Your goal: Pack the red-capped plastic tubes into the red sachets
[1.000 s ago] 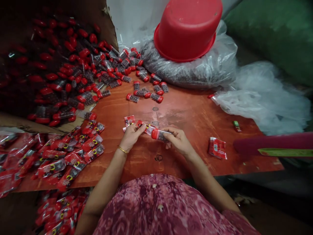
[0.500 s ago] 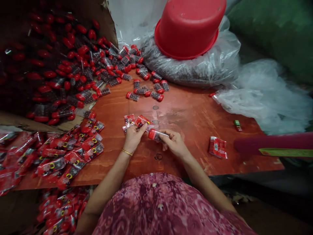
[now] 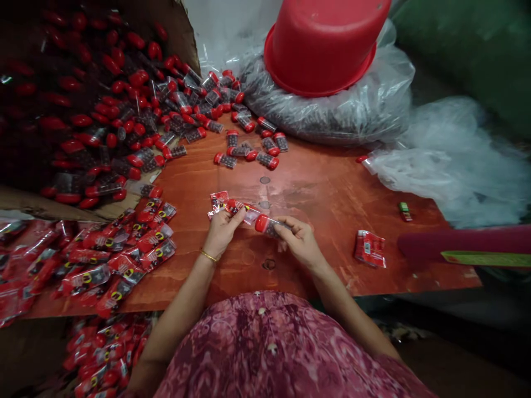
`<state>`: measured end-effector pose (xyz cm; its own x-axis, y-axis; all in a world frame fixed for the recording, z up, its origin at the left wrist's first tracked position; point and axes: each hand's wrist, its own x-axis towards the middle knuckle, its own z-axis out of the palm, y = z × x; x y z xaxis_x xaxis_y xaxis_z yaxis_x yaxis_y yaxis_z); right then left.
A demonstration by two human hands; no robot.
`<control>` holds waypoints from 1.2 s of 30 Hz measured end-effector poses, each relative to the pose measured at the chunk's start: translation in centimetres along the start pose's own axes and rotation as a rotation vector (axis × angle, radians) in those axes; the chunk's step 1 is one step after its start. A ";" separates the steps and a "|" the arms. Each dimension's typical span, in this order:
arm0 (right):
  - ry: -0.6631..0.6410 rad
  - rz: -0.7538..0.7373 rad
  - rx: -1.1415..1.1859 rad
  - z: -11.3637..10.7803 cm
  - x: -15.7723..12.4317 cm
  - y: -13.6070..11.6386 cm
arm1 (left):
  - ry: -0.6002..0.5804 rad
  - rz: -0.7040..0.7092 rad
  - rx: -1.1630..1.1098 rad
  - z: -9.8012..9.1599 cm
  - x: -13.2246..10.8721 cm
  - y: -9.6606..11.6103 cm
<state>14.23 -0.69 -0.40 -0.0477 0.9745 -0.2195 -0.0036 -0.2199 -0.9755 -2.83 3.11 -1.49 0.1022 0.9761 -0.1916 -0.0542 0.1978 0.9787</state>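
Between the thumb and fingers of my left hand [image 3: 222, 231] is a red printed plastic sleeve [image 3: 251, 214], its clear end pointing right. My right hand [image 3: 299, 239] grips a small clear bottle [image 3: 267, 225] with a red cap and dark contents. The cap faces left, just short of the sleeve's clear end; I see a small gap there. Under and behind my left fingers lie a few flat red sleeves [image 3: 219, 199] on the reddish wooden table [image 3: 323, 193].
An open carton [image 3: 188, 33] at left spills many red-capped bottles [image 3: 232, 150]. Sleeved bottles [image 3: 124, 265] pile up near the left edge. A red tub [image 3: 323, 50] sits on a filled plastic bag [image 3: 352, 119]. A red packet stack [image 3: 370, 249] and a tiny green-red object [image 3: 404, 211] lie right.
My left hand has shifted slightly left with the sleeve, and the bottle in my right hand has moved a little right, so the two are farther apart.
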 end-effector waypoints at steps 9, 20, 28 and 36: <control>-0.017 -0.040 -0.013 0.0 -0.1 0.0 | -0.076 -0.024 0.036 0.0 -0.1 1.0; -0.020 -0.047 -0.028 0.2 0.1 0.7 | -0.054 -0.039 -0.013 0.3 0.0 0.8; -0.001 0.004 -0.024 0.1 0.1 0.6 | -0.085 -0.057 -0.043 0.2 0.0 0.5; -0.072 0.092 0.034 0.2 0.1 0.3 | -0.041 -0.076 -0.111 0.5 -0.2 0.5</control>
<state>14.04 -0.69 -0.75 -0.1213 0.9445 -0.3053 -0.0293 -0.3108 -0.9500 -2.41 2.96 -0.89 0.1510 0.9539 -0.2594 -0.1543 0.2819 0.9469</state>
